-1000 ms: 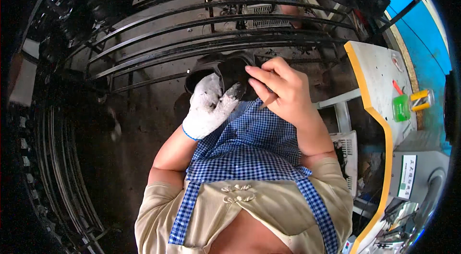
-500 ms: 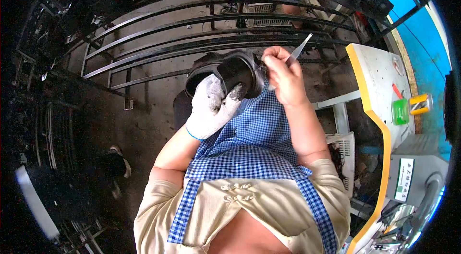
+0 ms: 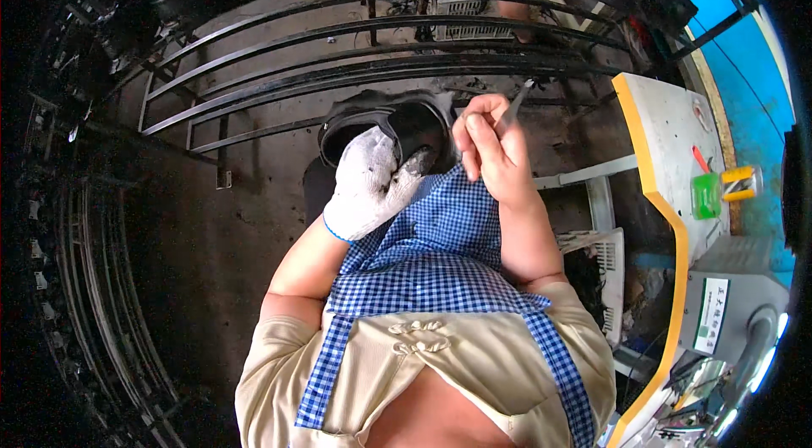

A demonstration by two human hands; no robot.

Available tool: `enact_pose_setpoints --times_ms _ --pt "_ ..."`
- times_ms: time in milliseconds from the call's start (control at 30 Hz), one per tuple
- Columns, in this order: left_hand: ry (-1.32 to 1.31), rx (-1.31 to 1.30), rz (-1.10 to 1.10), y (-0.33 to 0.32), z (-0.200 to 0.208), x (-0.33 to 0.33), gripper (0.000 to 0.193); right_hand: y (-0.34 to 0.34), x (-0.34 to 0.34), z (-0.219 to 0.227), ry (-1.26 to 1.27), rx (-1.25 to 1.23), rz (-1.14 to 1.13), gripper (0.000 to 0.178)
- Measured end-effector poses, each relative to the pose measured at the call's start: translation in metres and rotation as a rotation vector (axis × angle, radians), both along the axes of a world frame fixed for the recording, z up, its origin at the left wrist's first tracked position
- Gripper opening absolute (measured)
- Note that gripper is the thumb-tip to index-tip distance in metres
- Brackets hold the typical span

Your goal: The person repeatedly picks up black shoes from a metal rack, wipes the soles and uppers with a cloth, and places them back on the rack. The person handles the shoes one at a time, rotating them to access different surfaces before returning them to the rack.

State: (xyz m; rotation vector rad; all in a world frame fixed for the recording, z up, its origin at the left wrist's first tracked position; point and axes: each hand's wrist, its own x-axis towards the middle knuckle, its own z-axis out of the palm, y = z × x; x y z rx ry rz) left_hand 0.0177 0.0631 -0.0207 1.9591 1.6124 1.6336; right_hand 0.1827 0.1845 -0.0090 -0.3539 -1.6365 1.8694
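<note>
My left hand (image 3: 365,190), in a white knitted glove with dark-stained fingertips, grips a black shoe (image 3: 420,128) in front of my apron. Its rounded opening faces me, and a ragged dark edge runs along the far side. Bare, my right hand (image 3: 501,152) is closed just right of the shoe. From its fist a thin flat blade (image 3: 513,108), like a narrow knife, points up and to the right. The knife's handle is hidden by my fingers. Whether my right fingertips touch the shoe's edge, I cannot tell.
Ahead stands a black metal rack (image 3: 389,25) with dark footwear along its top. A white table (image 3: 668,126) with a yellow edge flanks me on the right, holding a green jar (image 3: 705,197). Beneath it sits a white plastic crate (image 3: 614,279). Beyond the rack, part of another person shows.
My right hand has drawn slightly down and back from the shoe's right edge, and the knife has tipped with it. The left hand keeps its hold, with the shoe shifted a little left.
</note>
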Motion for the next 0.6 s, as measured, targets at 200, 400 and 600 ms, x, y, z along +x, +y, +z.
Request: enact_pose_setpoints --times_ms 200,400,600 --pt "-0.267 -0.046 0.219 -0.020 0.003 -0.009 0.012 0.041 0.025 -0.030 -0.135 0.214 -0.491 0.007" --pt "0.441 0.039 0.149 -0.023 0.018 -0.016 0.017 0.019 0.016 -0.054 -0.122 -0.037 0.159 0.050" --pt "0.807 -0.260 0.068 -0.028 -0.003 0.016 0.023 -0.001 0.006 -0.129 -0.123 -0.796 0.251 0.058"
